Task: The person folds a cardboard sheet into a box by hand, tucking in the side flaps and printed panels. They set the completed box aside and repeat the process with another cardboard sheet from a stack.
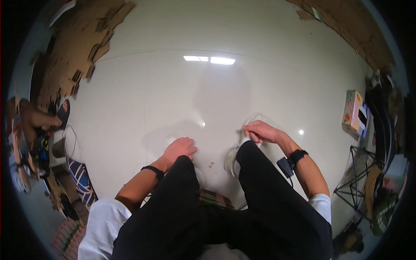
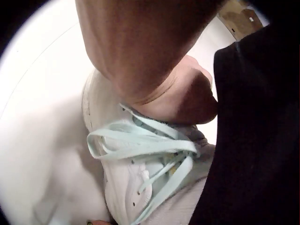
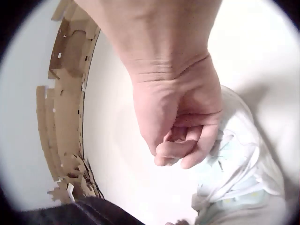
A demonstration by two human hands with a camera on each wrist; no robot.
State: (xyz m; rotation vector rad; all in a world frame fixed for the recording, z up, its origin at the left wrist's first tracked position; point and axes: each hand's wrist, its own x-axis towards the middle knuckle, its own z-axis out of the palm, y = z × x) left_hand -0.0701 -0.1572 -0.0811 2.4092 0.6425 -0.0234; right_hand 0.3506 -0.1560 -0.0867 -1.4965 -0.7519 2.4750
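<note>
My left hand (image 1: 180, 148) lies over the toe end of the left shoe (image 2: 117, 187), a white one with loose pale mint laces (image 2: 126, 140). Its back is turned up and the fingers point inward; in the left wrist view the fingertips are hidden. Beside the right shoe (image 3: 234, 159), my right hand (image 3: 183, 122) is curled, thumb and fingertips drawn together. Nothing shows between them. This hand overlaps the shoe's toe in the head view. Several small round, coin-like discs (image 1: 211, 164) lie on the pale floor between the feet.
A patterned tissue box (image 1: 353, 113) stands at the right, near a black wire frame (image 1: 355, 177). Cut cardboard (image 1: 65, 43) lines the far left. Another person's sandalled foot (image 1: 63, 113) is at the left, above a blue patterned cushion (image 1: 81, 180). A striped seat edge (image 1: 216, 198) shows between my legs.
</note>
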